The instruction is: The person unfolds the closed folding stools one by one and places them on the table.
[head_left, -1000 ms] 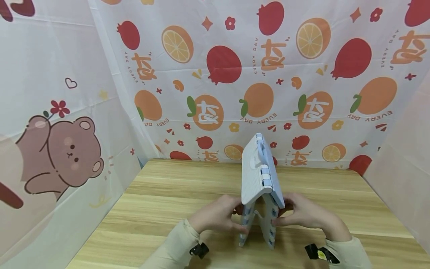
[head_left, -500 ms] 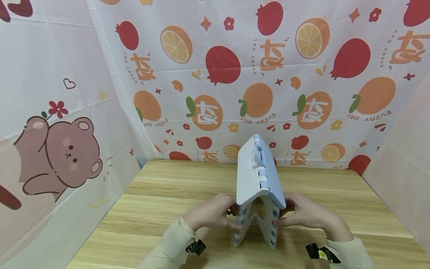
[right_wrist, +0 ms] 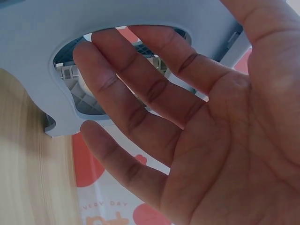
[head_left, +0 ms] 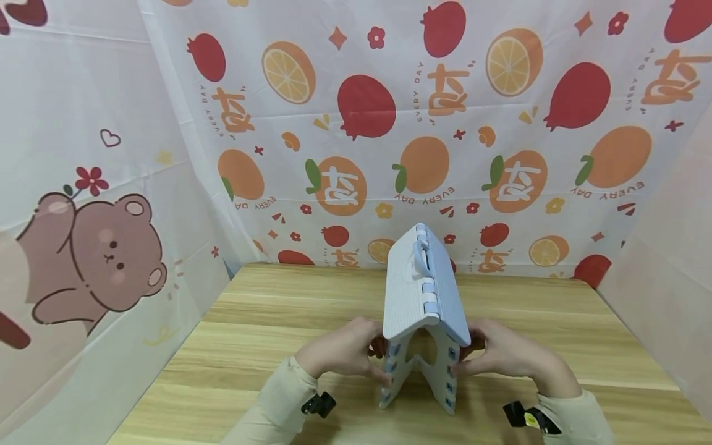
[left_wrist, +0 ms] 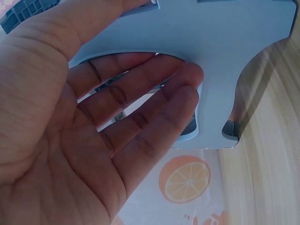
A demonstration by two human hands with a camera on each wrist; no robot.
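A pale blue and white folding step stool (head_left: 408, 290) stands half folded on the table, its hinged top peaked like a roof with a carry handle (head_left: 421, 259) along the ridge. Its two leg panels lean apart toward the bottom. My left hand (head_left: 345, 349) grips the left leg panel, thumb on the near edge. The right hand (head_left: 503, 352) grips the opposite panel in the same way. In the left wrist view, the fingers (left_wrist: 154, 112) lie across the panel's oval opening. Fingertips overlap a similar opening in the right wrist view, where a latticed inner side shows through.
The wooden table (head_left: 289, 309) reaches back to a fruit-printed cloth (head_left: 367, 154). Another cloth with a bear print (head_left: 111, 253) hangs on the left, and a plain pale one (head_left: 673, 296) on the right. Both wrists wear black straps.
The stool's leg panels and top halves have spread wider. My left hand has moved left with its panel, while the right hand has stayed nearly in place.
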